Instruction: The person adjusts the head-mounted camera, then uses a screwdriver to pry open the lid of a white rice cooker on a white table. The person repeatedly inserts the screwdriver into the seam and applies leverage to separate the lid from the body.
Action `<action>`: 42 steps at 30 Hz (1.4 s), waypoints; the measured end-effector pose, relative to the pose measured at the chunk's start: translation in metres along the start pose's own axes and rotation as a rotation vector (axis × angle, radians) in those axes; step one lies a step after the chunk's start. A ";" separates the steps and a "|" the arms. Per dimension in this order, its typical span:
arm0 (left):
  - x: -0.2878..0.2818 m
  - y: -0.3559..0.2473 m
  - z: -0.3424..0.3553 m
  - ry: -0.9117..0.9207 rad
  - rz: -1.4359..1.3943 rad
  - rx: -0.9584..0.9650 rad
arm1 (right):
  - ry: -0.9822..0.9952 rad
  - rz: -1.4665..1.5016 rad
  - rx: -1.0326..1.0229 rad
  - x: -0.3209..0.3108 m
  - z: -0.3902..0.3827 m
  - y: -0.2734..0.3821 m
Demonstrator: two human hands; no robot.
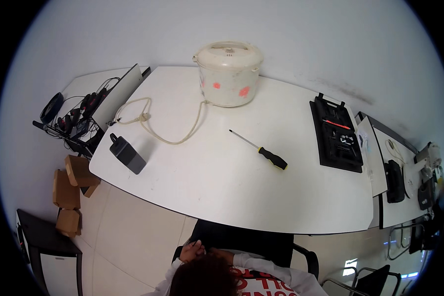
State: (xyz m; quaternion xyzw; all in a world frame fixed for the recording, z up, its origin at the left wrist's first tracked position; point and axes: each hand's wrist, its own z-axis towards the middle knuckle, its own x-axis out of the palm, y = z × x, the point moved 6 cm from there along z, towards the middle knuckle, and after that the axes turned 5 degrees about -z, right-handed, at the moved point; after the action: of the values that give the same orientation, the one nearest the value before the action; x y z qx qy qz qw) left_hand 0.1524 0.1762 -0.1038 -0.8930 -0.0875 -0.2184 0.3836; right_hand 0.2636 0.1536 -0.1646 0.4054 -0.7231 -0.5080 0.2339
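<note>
My left hand point(191, 250) rests low at the chair, below the table's front edge, its fingers curled; whatever they may hold is hidden. My right hand point(221, 254) is beside it, with its fingers hidden behind dark hair. On the white table point(182, 182) above them lie a black-and-yellow screwdriver point(273, 158), a dark grey handled rectangular device point(128, 154) and an open black tool case point(336, 134). A cream rice cooker point(228, 79) with pink flowers stands at the back, its pale cord point(170, 141) looping leftward. Neither hand touches these tabletop items.
A black chair point(275, 244) is under me. At left are a side table with tangled cables and headsets point(86, 108), cardboard boxes point(65, 192) and a dark cabinet point(49, 261). At right, another table point(399, 212) holds assorted equipment, with metal-framed chairs point(375, 281) below. A wall runs behind.
</note>
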 end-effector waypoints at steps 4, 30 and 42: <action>0.012 -0.002 -0.004 0.013 -0.223 -0.203 | 0.007 -0.138 0.073 -0.010 -0.023 0.036; 0.013 -0.004 0.022 0.378 -0.884 -0.228 | 0.109 -0.269 0.070 -0.015 -0.009 -0.003; 0.012 0.014 0.024 0.330 -0.778 -0.263 | -0.077 -0.195 0.109 -0.010 -0.062 0.001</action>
State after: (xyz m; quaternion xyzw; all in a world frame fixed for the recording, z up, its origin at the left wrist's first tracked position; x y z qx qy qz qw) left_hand 0.1751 0.1839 -0.1226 -0.7881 -0.3262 -0.4953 0.1651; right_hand 0.3153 0.1288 -0.1398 0.4660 -0.7152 -0.5034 0.1334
